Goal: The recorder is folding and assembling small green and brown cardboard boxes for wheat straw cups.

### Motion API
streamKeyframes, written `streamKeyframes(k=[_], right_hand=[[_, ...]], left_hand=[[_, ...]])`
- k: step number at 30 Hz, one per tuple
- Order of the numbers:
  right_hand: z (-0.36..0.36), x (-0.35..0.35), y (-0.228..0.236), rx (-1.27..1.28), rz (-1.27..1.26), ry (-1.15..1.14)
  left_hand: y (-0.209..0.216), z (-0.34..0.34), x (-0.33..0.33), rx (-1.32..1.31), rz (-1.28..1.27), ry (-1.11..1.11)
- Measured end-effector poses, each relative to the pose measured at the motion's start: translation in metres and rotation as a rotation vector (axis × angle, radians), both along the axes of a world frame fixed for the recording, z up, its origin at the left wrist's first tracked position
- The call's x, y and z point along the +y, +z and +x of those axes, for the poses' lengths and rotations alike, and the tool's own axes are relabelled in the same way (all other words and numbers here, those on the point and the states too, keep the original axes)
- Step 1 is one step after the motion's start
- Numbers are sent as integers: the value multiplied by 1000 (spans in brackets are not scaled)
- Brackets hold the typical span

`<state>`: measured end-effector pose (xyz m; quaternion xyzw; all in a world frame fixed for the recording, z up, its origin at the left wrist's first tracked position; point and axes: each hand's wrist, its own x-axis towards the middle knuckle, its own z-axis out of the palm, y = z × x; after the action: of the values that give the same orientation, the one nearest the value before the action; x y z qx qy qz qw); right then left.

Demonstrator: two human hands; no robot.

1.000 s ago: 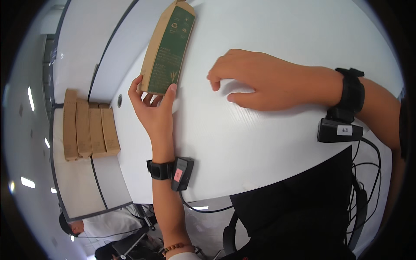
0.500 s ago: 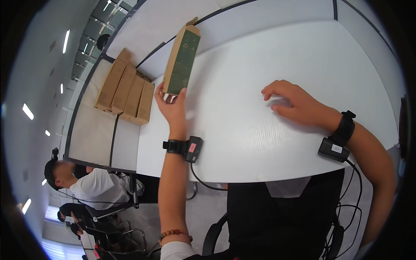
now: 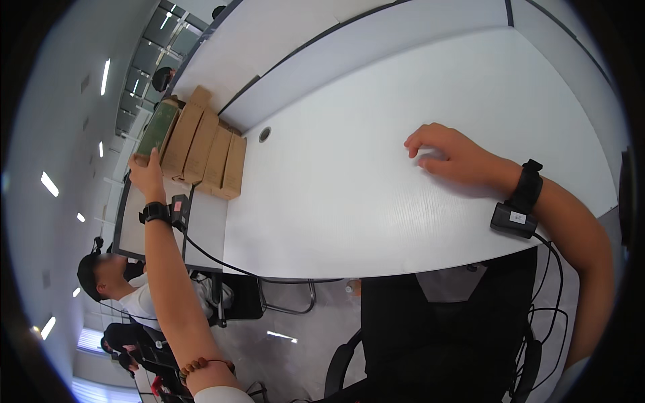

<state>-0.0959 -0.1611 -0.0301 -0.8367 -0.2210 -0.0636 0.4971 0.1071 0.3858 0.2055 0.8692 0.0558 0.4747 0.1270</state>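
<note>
White counter (image 3: 336, 181), brown boxes (image 3: 201, 149) at ten o'clock, green-faced box (image 3: 158, 129) just beyond them.
The green-faced box tilts at ten o'clock, held at its near end by the fingers of the left hand (image 3: 146, 177); at two, the right hand (image 3: 451, 154) has loosely curled fingers, thumb apart.

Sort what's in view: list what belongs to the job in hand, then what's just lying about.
In the job:
green-faced box, held at its near end by the left hand
brown boxes, in a row beside it

Just about:
round grommet in the white desk
black cables at right
beaded bracelet
</note>
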Motion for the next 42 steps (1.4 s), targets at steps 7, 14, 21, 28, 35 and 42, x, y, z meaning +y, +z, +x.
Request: streamKeyframes(k=[7, 14, 21, 28, 35, 42], right_hand=[[-2, -5, 6, -9, -62, 5], [-2, -4, 7, -16, -80, 10], [-1, -3, 6, -53, -85, 11], [-6, -1, 10, -34, -94, -4], [-5, -1, 13, 52, -3, -7], [-9, 1, 14, 89, 68, -18]], left_hand=[[-9, 15, 28, -38, 158, 101], [-12, -10, 16, 2, 331, 76], [-13, -13, 1, -95, 350, 126], [-6, -2, -9, -167, -298, -81], [-16, -1, 3, -120, -255, -14], [-27, 2, 7, -69, -106, 48]])
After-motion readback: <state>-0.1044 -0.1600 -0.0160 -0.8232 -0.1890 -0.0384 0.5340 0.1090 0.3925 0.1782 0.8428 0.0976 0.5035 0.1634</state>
